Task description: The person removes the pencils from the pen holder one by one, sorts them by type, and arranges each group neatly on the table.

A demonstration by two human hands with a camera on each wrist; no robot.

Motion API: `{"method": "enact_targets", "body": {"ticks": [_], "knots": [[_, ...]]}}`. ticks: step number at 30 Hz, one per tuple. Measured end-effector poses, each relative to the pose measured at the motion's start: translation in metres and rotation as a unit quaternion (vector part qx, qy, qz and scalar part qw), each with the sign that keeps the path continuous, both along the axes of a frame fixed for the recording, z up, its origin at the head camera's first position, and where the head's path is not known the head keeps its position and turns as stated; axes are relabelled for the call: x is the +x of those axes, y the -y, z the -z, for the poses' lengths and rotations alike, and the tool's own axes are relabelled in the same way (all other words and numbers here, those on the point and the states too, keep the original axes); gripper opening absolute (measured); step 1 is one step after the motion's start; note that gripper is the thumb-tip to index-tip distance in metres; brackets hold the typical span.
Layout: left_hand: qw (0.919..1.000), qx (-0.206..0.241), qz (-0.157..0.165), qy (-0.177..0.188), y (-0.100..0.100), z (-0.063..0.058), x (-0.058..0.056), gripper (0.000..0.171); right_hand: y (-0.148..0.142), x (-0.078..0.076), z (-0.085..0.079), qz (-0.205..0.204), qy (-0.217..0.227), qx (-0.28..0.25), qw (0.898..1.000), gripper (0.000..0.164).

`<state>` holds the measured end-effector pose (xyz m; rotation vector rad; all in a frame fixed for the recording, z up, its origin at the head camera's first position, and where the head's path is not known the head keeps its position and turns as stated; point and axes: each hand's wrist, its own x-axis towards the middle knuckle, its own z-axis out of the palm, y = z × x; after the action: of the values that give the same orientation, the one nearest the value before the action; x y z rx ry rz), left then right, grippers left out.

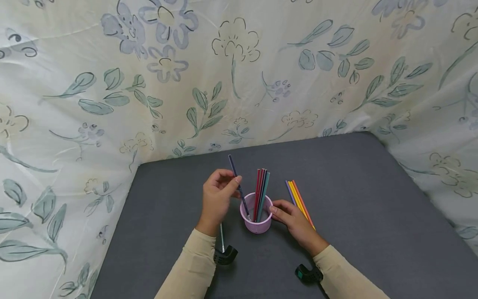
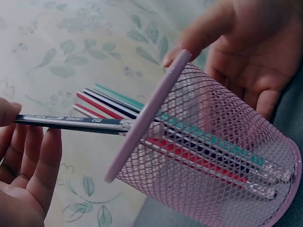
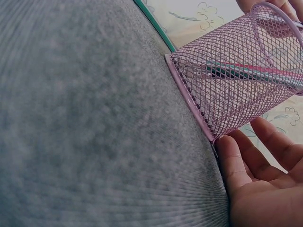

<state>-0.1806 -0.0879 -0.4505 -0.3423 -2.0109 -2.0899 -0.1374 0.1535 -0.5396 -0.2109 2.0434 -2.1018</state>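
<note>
A pink mesh pen holder [image 1: 257,227] stands on the grey table, with red, dark and teal pencils [image 2: 118,106] leaning inside it. My left hand [image 1: 218,195] pinches a dark blue pencil [image 1: 233,166] between thumb and fingers. That pencil slants down past the rim, its silvery lower end [image 2: 125,124] just inside the mouth. From the other side my right hand [image 1: 295,222] holds the pen holder, a fingertip against the rim and the thumb at its side. Its other fingers [image 2: 267,101] lie bent along the mesh wall.
Purple, yellow and orange pencils [image 1: 296,195] lie side by side to the right, partly behind my right hand. A green pencil [image 3: 154,23] lies on the table [image 1: 168,232] at the left, near my left wrist. A floral cloth [image 1: 239,83] hangs behind the table.
</note>
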Motion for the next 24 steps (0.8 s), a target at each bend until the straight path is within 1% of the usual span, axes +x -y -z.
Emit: {"method": "enact_targets", "body": {"ticks": [5, 13, 19, 24], "knots": [[0.9996, 0.021, -0.017, -0.006, 0.001, -0.003, 0.0, 0.019, 0.0, 0.0, -0.001, 0.001, 0.0, 0.002, 1.0, 0.037], [0.999, 0.028, -0.031, -0.016, 0.008, -0.007, -0.001, 0.019, -0.001, 0.002, -0.002, -0.003, -0.007, -0.007, 1.0, 0.037], [0.9984, 0.038, -0.032, -0.026, 0.014, -0.01, -0.001, 0.019, -0.001, 0.001, 0.0, -0.003, -0.007, -0.004, 1.0, 0.038], [0.9975, 0.057, -0.033, -0.025, 0.016, -0.013, 0.0, 0.018, 0.0, 0.001, 0.0, -0.003, -0.005, -0.004, 1.0, 0.037]]}}
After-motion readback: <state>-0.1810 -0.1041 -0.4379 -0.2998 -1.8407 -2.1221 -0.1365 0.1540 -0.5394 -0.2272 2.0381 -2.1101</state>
